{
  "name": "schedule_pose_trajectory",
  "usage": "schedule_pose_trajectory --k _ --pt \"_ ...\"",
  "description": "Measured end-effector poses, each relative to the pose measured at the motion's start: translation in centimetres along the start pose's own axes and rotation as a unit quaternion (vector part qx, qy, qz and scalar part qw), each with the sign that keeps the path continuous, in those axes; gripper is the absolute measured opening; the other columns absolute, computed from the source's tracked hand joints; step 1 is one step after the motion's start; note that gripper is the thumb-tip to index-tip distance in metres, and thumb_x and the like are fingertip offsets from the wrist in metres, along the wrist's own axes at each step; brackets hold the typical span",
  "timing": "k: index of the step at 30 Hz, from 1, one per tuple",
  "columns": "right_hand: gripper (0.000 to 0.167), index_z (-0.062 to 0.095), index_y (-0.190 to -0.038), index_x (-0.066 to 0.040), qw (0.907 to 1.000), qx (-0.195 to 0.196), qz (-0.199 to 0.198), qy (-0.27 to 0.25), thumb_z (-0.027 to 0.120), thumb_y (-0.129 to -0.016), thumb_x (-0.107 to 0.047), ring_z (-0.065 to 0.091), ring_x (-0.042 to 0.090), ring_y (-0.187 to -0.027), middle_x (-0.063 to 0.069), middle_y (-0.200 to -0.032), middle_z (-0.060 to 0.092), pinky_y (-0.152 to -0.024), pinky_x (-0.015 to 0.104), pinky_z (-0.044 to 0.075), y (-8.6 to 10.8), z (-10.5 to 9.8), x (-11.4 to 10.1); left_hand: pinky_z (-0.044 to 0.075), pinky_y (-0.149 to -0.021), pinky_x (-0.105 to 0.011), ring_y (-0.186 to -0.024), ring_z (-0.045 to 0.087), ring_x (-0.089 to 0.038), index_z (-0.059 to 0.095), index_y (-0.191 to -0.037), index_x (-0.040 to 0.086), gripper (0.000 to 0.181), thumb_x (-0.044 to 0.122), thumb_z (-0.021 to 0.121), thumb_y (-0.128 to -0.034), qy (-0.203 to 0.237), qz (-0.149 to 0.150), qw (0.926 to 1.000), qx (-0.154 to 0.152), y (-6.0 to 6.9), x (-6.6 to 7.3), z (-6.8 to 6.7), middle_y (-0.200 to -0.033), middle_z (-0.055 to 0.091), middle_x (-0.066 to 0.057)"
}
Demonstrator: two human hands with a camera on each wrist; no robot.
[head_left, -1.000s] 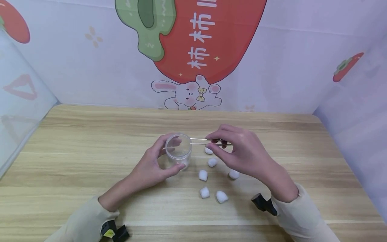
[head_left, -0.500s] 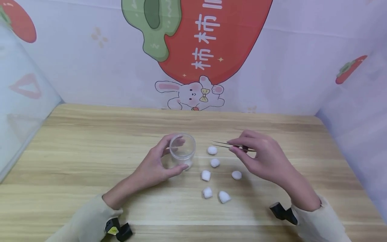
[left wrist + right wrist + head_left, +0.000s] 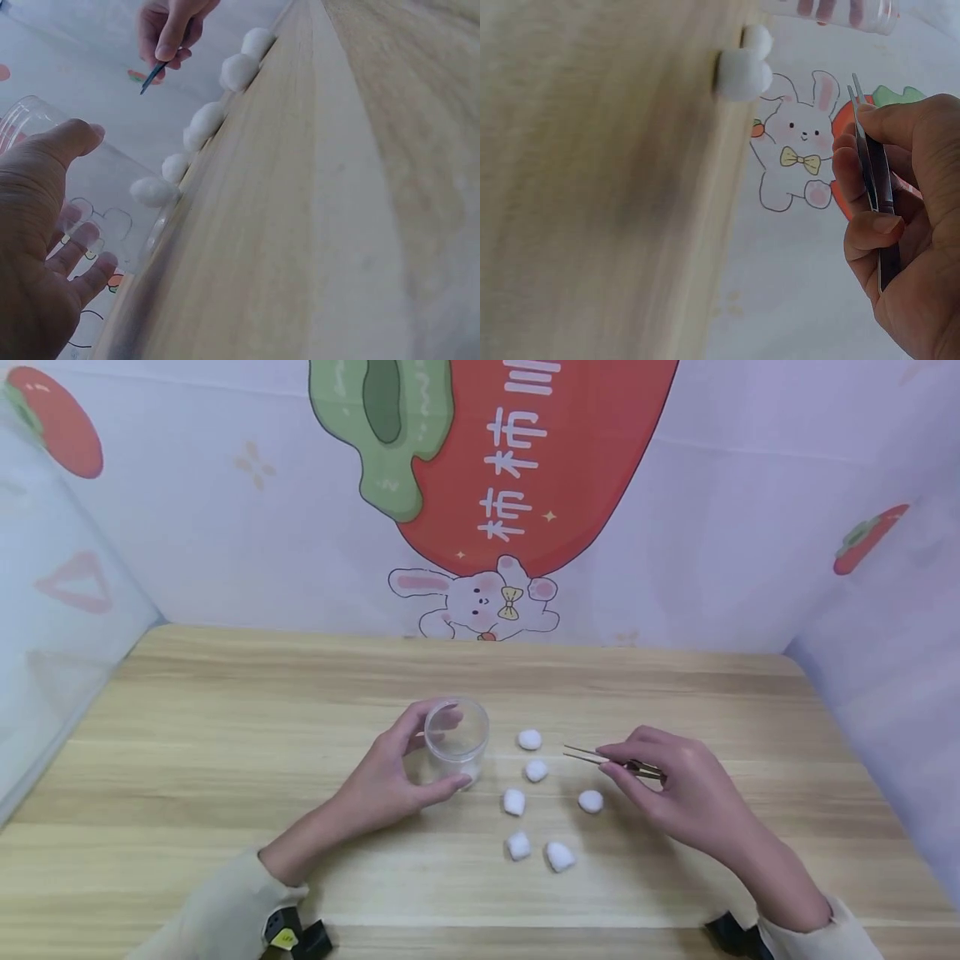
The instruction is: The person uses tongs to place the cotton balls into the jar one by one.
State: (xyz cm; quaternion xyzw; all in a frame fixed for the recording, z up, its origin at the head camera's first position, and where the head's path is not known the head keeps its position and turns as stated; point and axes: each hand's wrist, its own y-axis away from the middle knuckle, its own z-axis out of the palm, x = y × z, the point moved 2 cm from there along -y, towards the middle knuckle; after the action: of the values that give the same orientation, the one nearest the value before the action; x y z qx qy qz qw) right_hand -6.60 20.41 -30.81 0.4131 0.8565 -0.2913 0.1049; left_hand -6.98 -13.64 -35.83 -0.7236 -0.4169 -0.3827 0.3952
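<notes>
The left hand [image 3: 401,777] grips a clear jar [image 3: 459,748], contents unclear, the right hand [image 3: 678,781] pinches empty-tipped tweezers [image 3: 877,169], and six cotton balls [image 3: 513,802] lie untouched at the jar's three-to-five o'clock.

head: bright | right wrist: dimmer; tabletop [image 3: 570,225] shadowed, apparently blurred

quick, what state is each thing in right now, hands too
jar: upright on the table, no lid on; contents hard to make out
tweezers: tips apart, gripping nothing, above the table
white balls: six outside the jar, lying on the table, apart from one another
left hand: holding the jar
right hand: holding the tweezers
</notes>
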Motion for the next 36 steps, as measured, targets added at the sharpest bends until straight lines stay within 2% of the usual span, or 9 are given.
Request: schedule_pose_trajectory --k 10,20,26,36 --pt "0.029 0.082 -0.105 -0.014 0.9997 0.005 -0.004 0.022 0.083 -0.082 0.003 0.052 -0.005 -0.073 -0.016 -0.086 0.069 -0.059 0.01 0.042 2.3 0.0 0.7 0.057 -0.115 -0.047 -0.138 0.061 -0.02 0.048 -0.15 0.014 0.083 0.016 0.093 -0.0811 -0.007 0.009 0.9999 0.003 -0.3 0.1 0.3 -0.144 0.066 -0.008" --pt "0.034 0.081 -0.107 -0.019 0.9991 -0.003 0.017 0.038 0.084 -0.081 0.003 0.053 -0.008 -0.075 -0.02 -0.086 0.066 -0.063 0.007 0.042 4.4 -0.5 0.9 0.056 -0.116 -0.042 -0.139 0.06 -0.02 0.049 -0.15 0.02 0.082 0.015 0.093 -0.0812 0.0 0.003 0.9999 0.01 -0.2 -0.1 0.2 -0.144 0.065 -0.002" --pt "0.037 0.082 -0.106 -0.018 0.9994 0.003 0.01 0.033 0.085 -0.077 0.006 0.054 -0.008 -0.075 -0.02 -0.086 0.066 -0.063 0.007 0.045 5.3 -0.8 1.0 0.056 -0.116 -0.043 -0.139 0.06 -0.021 0.048 -0.15 0.021 0.081 0.016 0.092 -0.0821 0.003 0.006 0.9999 0.009 -0.1 -0.1 0.3 -0.145 0.065 -0.002" --pt "0.041 0.082 -0.108 -0.016 0.9993 -0.023 0.003 0.028 0.088 -0.074 0.007 0.052 -0.009 -0.074 -0.016 -0.094 0.072 -0.06 0.008 0.042 6.0 -0.5 1.6 0.056 -0.116 -0.044 -0.139 0.06 -0.02 0.048 -0.151 0.02 0.082 0.016 0.092 -0.0821 -0.005 0.004 1.0 0.007 0.1 -0.2 0.4 -0.145 0.065 -0.003"
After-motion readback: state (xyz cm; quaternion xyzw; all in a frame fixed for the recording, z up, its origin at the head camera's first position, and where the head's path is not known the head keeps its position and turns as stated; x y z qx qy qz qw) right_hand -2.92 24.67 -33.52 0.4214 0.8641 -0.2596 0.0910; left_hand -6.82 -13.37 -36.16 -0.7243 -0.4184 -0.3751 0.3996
